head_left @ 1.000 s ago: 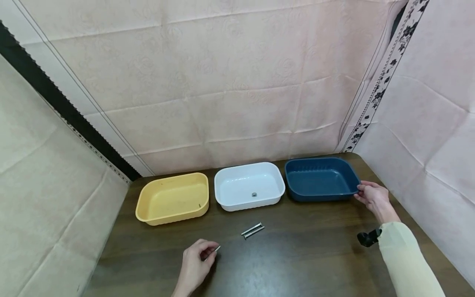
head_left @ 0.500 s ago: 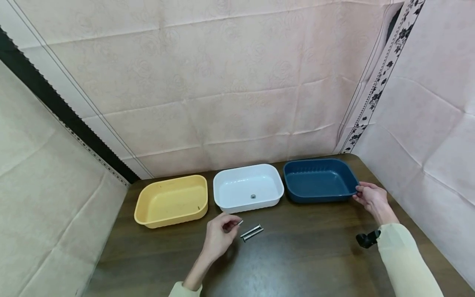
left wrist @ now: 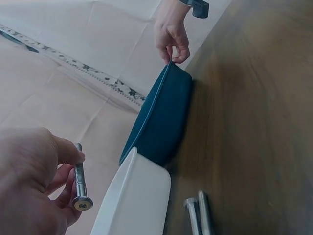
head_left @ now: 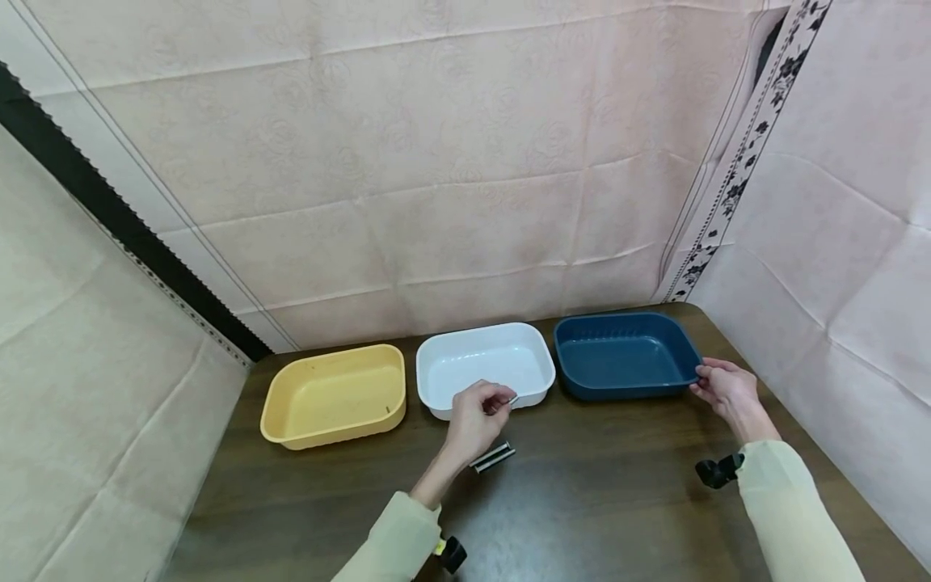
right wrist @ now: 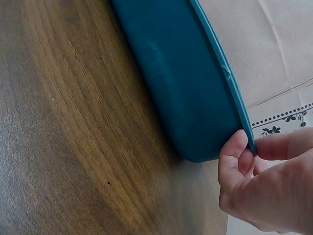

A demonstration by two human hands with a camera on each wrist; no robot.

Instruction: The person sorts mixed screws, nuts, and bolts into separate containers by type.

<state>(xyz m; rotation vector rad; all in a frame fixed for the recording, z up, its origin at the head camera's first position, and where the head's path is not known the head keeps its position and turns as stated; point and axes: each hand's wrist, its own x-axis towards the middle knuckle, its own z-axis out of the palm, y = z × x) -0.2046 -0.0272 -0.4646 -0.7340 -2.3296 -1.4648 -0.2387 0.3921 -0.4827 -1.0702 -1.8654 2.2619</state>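
Note:
My left hand (head_left: 474,420) pinches a silver bolt (left wrist: 80,181) between thumb and fingers; its round head with a socket points down in the left wrist view. In the head view this hand overlaps the front rim of the white tray (head_left: 486,337). Two more bolts (head_left: 494,457) lie side by side on the table, just in front of that tray and partly behind the left wrist. My right hand (head_left: 727,392) pinches the front right corner rim of the dark blue tray (right wrist: 181,83), thumb and fingers on either side of the lip.
A yellow tray (head_left: 334,396) stands left of the white one, with a small dark object (head_left: 388,409) in its front right corner. The trays form a row along the back of the brown wooden table (head_left: 582,501). Pale cloth (head_left: 436,162) hangs behind and at both sides.
My left hand has moved right and away from me with the bolt, from the front of the table to the white tray's front rim. My right hand stays on the blue tray.

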